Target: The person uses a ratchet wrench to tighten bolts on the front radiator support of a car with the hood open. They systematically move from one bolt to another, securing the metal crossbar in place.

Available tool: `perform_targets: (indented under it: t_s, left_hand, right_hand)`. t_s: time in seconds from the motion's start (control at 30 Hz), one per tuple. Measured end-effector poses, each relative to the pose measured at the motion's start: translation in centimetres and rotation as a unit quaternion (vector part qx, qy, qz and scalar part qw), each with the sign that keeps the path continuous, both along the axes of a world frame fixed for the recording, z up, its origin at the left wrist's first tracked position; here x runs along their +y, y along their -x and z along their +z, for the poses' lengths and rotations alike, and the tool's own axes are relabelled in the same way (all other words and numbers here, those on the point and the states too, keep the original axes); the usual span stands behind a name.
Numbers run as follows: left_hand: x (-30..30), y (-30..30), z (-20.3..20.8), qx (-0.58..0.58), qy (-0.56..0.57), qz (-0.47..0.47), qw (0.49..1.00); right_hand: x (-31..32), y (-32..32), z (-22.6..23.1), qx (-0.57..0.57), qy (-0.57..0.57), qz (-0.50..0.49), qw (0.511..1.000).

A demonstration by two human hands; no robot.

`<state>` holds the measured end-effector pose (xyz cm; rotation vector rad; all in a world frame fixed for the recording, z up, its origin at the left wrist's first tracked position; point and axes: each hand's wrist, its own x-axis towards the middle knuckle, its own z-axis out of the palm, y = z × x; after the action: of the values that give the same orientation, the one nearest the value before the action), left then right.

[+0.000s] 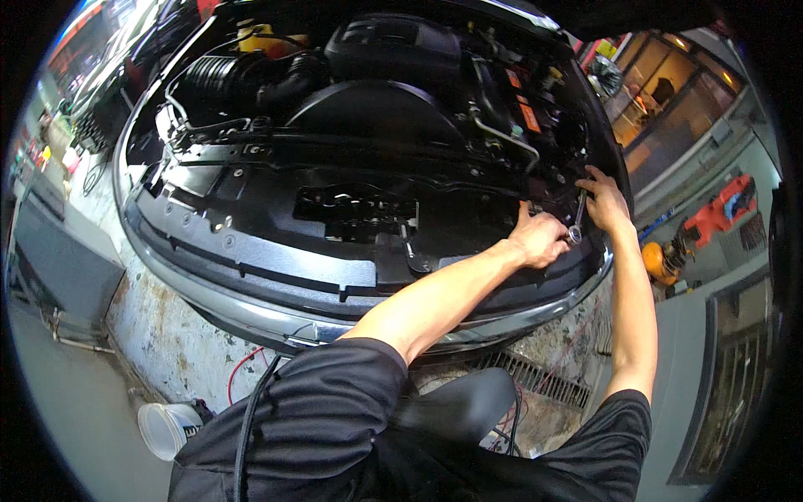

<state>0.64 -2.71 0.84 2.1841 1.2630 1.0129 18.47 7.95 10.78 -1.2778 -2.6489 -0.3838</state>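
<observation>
Over the front right corner of a car's engine bay, both my hands are at a metal ratchet wrench point(579, 214). My right hand point(606, 202) has its fingers bent around the upper end of the handle. Beside the round ratchet head, my left hand point(540, 238) is closed, its curled fingertips touching the head and its thumb pointing up. What sits under the head is hidden by the left hand. A black plastic radiator cover point(276, 197) runs across the front of the bay, left of my hands, with an opening around the hood latch point(360, 216).
Behind the cover lie the black engine cover point(393, 46), a ribbed air hose point(222, 75) and a metal pipe point(510, 138). The car's front bumper point(251, 314) curves between me and the bay. A white bucket point(167, 428) stands on the floor at left; a floor grate point(544, 381) lies below the bumper.
</observation>
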Motion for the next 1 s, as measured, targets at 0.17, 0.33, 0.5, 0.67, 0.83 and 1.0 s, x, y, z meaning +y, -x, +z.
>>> perform_targets:
  t_s: [0.17, 0.33, 0.5, 0.67, 0.83, 1.0]
  left_hand:
    - [0.4, 0.6, -0.2, 0.018, 0.035, -0.011, 0.999]
    - [-0.1, -0.6, 0.6, -0.011, 0.069, 0.022, 0.997]
    - [0.2, -1.5, 0.3, -0.046, 0.078, 0.054, 0.994]
    - [0.1, -0.4, 0.3, 0.004, 0.028, 0.052, 0.998]
    - [0.2, -0.5, 0.5, 0.002, 0.046, 0.023, 0.999]
    - [0.1, -0.7, 0.3, 0.002, 0.025, 0.008, 1.0]
  right_hand:
    - [-1.6, -3.5, -0.3, 0.018, 0.007, -0.015, 1.0]
    - [-11.8, -7.4, -0.7, 0.006, 0.129, -0.234, 0.964]
    - [-20.8, -4.3, -1.6, 0.208, 0.267, -0.257, 0.905]
    - [-18.7, -3.1, 0.8, 0.086, 0.286, -0.253, 0.92]
    - [-8.2, -5.3, 1.1, -0.105, 0.126, -0.281, 0.946]
    - [-0.7, 0.9, 0.5, -0.051, 0.014, -0.009, 0.999]
